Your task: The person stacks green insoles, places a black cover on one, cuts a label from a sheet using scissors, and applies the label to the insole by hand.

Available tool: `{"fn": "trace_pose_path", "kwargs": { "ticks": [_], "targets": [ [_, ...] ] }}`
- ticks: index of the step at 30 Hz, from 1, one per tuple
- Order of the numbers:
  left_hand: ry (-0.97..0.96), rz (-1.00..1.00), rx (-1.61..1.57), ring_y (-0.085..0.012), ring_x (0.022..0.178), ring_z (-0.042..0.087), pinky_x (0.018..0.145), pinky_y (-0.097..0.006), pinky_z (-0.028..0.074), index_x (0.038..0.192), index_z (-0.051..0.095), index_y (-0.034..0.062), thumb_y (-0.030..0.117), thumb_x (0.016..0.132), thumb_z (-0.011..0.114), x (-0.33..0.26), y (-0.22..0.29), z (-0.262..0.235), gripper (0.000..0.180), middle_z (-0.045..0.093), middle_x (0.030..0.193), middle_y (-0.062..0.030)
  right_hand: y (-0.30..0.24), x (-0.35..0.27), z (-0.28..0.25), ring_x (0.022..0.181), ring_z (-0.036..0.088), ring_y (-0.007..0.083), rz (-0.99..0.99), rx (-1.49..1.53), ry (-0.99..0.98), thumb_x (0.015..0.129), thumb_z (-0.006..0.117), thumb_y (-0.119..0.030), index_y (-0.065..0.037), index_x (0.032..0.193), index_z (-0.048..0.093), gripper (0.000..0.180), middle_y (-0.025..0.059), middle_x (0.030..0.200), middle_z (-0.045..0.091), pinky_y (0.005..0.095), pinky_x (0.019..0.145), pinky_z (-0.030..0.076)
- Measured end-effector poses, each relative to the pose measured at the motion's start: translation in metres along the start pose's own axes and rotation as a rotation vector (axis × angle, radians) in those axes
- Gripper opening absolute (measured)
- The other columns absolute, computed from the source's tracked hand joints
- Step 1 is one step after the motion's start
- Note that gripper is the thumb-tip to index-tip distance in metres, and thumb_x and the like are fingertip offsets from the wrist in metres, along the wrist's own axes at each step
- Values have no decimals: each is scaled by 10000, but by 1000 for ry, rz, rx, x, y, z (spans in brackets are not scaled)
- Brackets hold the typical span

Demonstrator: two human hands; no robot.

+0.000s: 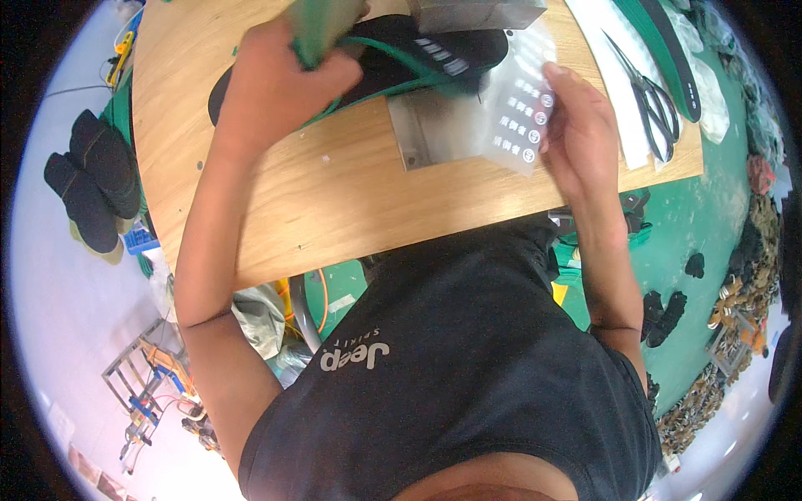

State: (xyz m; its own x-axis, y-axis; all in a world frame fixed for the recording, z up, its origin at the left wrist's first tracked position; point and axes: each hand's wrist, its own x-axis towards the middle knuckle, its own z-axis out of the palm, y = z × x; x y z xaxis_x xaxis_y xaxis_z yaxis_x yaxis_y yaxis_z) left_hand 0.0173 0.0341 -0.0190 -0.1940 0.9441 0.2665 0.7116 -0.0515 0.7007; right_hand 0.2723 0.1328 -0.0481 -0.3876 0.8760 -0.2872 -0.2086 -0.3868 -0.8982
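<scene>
Two hands at work on a wooden table [351, 200]. Right hand [576, 125] pinches a clear film sheet [522, 108] printed with small round marks, holding it over a metal plate [434, 134] just to its left. Left hand [284, 75] is clenched on a green handle [322, 29]. Under and beyond that hand lies a black insole [418, 54]. Scissors [652, 104] lie untouched past the right hand. Judging by this: insole placed, film not yet laid flat on it.
</scene>
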Motion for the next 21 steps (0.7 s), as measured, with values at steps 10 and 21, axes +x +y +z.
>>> {"fn": "trace_pose_path", "kwargs": {
  "ticks": [10, 21],
  "targets": [
    [190, -133, -172, -120, 649, 568, 617, -279, 463, 837, 644, -8, 95, 722, 616, -6, -17, -11, 157, 629, 710, -40, -7, 14, 12, 420, 493, 65, 143, -350, -345, 907, 588, -253, -38, 733, 589, 277, 14, 576, 566, 208, 361, 368],
    [233, -112, -189, -161, 865, 591, 798, -289, 458, 1026, 617, -17, 99, 772, 628, -13, -59, -21, 280, 645, 952, -57, -7, 14, 10, 416, 488, 67, 120, -411, -389, 904, 594, -276, -26, 723, 596, 308, 15, 572, 567, 204, 367, 369]
  ]
}}
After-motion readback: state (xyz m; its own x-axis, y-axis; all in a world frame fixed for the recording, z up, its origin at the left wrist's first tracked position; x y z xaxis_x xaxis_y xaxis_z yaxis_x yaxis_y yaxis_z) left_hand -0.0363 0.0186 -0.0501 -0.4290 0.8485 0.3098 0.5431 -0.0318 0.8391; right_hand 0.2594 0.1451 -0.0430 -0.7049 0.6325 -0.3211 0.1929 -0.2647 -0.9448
